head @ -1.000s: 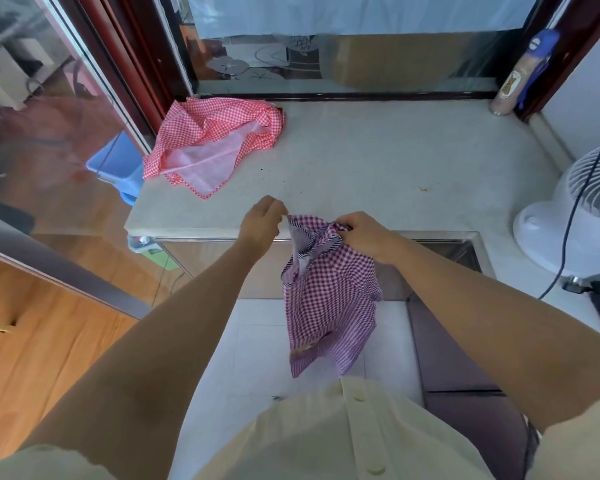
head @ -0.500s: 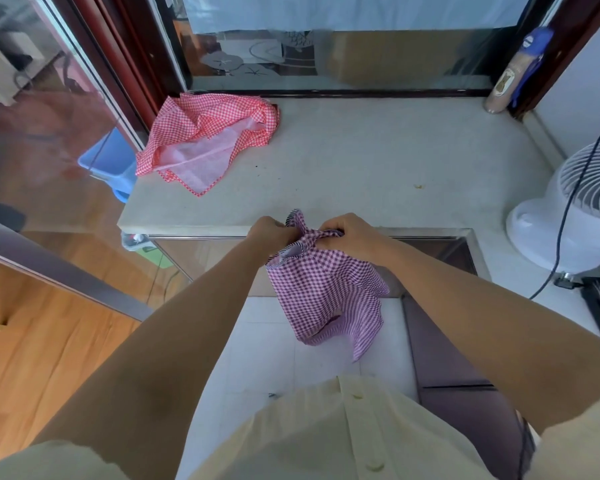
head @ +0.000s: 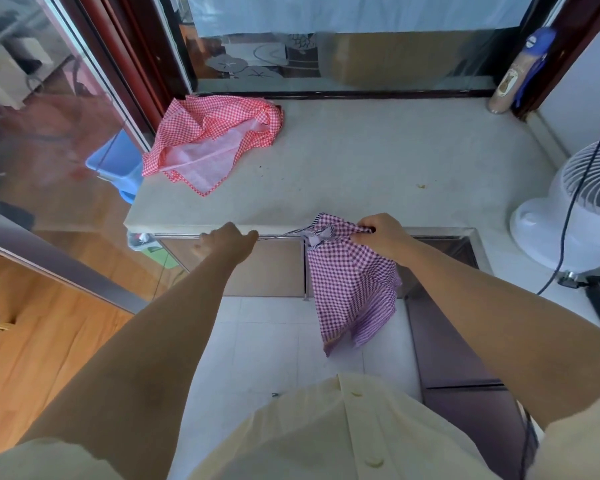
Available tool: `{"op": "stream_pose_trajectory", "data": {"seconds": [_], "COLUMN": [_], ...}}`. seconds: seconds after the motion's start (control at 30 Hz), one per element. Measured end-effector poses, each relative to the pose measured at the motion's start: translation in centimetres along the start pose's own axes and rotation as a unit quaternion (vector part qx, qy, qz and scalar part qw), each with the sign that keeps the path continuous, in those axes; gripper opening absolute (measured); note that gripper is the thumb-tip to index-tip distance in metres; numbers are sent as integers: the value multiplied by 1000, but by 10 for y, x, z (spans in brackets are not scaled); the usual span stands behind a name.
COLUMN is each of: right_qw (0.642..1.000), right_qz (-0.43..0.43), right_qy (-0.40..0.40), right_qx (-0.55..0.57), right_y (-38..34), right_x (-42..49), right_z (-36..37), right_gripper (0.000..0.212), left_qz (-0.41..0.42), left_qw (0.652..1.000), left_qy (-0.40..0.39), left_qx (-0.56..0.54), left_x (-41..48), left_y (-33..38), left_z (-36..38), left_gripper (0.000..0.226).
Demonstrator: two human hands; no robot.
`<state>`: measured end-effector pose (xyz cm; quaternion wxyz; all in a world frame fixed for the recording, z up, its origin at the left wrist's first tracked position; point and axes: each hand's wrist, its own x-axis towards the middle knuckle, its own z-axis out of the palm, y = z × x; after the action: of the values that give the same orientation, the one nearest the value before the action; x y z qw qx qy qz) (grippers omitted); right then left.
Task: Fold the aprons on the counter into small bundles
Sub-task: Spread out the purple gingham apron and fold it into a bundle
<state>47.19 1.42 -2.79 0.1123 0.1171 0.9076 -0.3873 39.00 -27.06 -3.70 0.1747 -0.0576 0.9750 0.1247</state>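
Observation:
A purple checked apron [head: 352,282] hangs bunched in the air in front of the counter's front edge. My right hand [head: 383,237] grips its gathered top. A thin striped strap [head: 297,232] runs left from the bunch to my left hand [head: 227,242], whose curled fingers pinch the strap's end, level with the counter edge. A red checked apron [head: 215,140] lies crumpled at the back left of the pale counter [head: 378,168], its pale lining showing, and neither hand touches it.
A white fan [head: 575,209] with a dark cord stands at the counter's right end. A bottle [head: 508,88] leans in the back right corner by the glass window. Glass panels stand on the left, with a blue tub [head: 116,164] behind them. Cabinet fronts lie below the counter.
My left hand has moved away to the left, drawing the strap out from the bunch. My right hand keeps its grip on the purple apron and has shifted slightly right.

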Motion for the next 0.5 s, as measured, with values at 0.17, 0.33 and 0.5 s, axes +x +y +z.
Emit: {"op": "stream_pose_trajectory", "data": {"seconds": [0.17, 0.33, 0.5], "right_qw": [998, 990, 986], "right_qz": [-24, -33, -23], "right_qy": [-55, -113, -110], "right_qx": [36, 81, 121], "right_y": [-8, -14, -14], "right_x": [-6, -18, -24], "right_z": [2, -1, -5], "right_gripper": [15, 26, 24], "left_qz": [235, 354, 341], "left_qw": [954, 907, 910], "left_qy": [17, -96, -172], "left_qx": [-188, -206, -160], "left_x": [-23, -37, -43], "left_y": [24, 48, 54], "left_z": [-1, 7, 13], "left_gripper": [13, 27, 40]}}
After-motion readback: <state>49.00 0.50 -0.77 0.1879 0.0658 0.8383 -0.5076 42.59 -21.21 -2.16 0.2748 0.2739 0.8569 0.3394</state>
